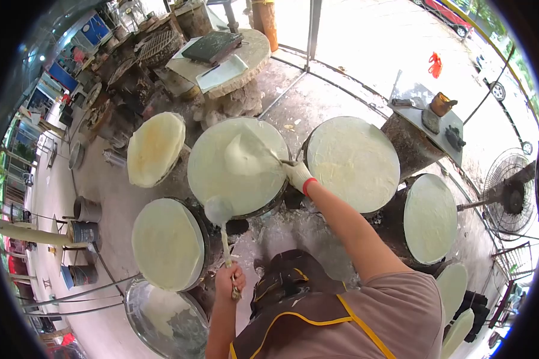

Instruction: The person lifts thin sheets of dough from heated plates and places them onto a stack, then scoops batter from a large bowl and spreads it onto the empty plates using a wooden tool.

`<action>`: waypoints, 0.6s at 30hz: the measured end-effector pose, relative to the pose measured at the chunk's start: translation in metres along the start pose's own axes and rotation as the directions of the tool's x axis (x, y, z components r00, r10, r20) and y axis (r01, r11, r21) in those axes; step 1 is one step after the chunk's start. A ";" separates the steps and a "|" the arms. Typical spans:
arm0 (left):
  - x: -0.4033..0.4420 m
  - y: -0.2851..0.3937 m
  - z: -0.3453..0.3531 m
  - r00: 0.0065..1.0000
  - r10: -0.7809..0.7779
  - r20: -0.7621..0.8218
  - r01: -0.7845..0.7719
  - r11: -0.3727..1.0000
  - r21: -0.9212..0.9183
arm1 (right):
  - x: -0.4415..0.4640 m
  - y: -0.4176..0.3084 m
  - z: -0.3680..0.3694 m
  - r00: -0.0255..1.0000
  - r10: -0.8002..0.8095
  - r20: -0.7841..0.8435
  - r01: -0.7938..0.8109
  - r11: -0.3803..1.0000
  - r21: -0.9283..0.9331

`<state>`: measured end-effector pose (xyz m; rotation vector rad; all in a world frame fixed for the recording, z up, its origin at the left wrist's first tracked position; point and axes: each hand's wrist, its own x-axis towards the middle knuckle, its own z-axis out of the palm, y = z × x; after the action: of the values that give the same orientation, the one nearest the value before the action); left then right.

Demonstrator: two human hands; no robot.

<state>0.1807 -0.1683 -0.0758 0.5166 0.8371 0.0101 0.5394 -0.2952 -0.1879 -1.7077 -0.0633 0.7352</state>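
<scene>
My left hand is closed around the handle of a ladle, whose bowl is over the near left edge of the middle round griddle. My right hand, in a pale glove with a red band at the wrist, grips a flat spreader by its short handle. The spreader's blade lies over the griddle, beside a paler pool of batter. A thin, light green-white layer covers the rest of that griddle's top. The blade's lower edge blends into the batter.
Coated round griddles stand right, far right and near left. A browned round sheet is at back left. A large shallow pan sits below left. Behind are a stone table and side table; a fan stands right.
</scene>
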 end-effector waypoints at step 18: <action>0.074 0.066 0.041 0.970 0.016 0.243 -0.030 0.998 0.057 | -0.135 0.029 0.037 0.971 0.202 0.126 -0.237 0.869 0.435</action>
<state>0.2726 -0.1130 -0.0763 0.5718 0.5930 -0.0564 0.4036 -0.3280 -0.1581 -1.2530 0.2379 0.9057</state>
